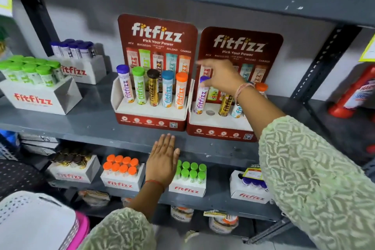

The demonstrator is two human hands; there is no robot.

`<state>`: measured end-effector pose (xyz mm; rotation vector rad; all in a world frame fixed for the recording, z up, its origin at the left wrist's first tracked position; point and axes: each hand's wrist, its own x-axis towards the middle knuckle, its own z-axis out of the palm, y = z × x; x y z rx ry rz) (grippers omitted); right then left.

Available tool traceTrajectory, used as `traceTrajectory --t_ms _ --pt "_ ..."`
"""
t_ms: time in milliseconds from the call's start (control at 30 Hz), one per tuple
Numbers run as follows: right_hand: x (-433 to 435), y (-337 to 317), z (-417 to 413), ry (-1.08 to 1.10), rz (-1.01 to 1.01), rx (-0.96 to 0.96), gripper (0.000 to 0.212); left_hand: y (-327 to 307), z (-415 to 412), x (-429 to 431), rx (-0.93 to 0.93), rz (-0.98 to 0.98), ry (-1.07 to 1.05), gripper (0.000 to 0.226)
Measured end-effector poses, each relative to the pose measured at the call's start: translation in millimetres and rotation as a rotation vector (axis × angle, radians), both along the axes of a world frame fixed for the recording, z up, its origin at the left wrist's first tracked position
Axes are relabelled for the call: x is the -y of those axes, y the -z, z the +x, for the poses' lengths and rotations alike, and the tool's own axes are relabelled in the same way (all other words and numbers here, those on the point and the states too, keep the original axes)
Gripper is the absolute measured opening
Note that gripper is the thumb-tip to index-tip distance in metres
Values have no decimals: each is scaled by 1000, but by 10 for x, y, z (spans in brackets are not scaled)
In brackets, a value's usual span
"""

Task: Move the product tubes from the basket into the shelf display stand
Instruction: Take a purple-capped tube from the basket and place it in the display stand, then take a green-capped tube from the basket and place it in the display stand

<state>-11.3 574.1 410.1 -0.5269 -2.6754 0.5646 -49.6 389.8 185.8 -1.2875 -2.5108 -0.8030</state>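
Two red fitfizz display stands sit side by side on the grey shelf. The left stand point(150, 122) holds a full row of tubes. The right stand point(219, 130) holds a purple-capped tube point(200, 97), then an empty hole point(210, 112), then gold point(225, 105), blue point(236, 110) and orange-capped point(261, 87) tubes. My right hand point(221, 76) hovers at the purple tube's cap with fingers stretched apart; a firm grip is not visible. My left hand point(163, 160) lies flat on the shelf's front edge, holding nothing. The white perforated basket point(38, 219) is at the bottom left; its contents are hidden.
White fitfizz boxes of green-capped point(30, 71) and purple-capped tubes point(73, 48) stand at the shelf's left. The lower shelf carries more boxes with orange point(121, 166) and green caps point(192, 170). A red bottle point(353, 95) lies at the right beyond a dark upright post point(322, 63).
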Motion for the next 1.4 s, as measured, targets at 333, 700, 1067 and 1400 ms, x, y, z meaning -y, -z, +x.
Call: traceTrajectory --t_ms 333,700,1067,1400 --pt "2200 1805 -693 -598 57 -311 9 695 -210 2109 115 85 -594 63" --pt "4701 3401 -1829 -1177 -6 211 32 1756 432 3952 300 -179 -1187 66" --pt "5299 4151 -2101 -1165 -25 524 37 1934 496 3978 301 -235 -1256 56" --pt "3382 2400 -1220 -855 -412 246 29 1529 223 3587 498 -97 -1157 60"
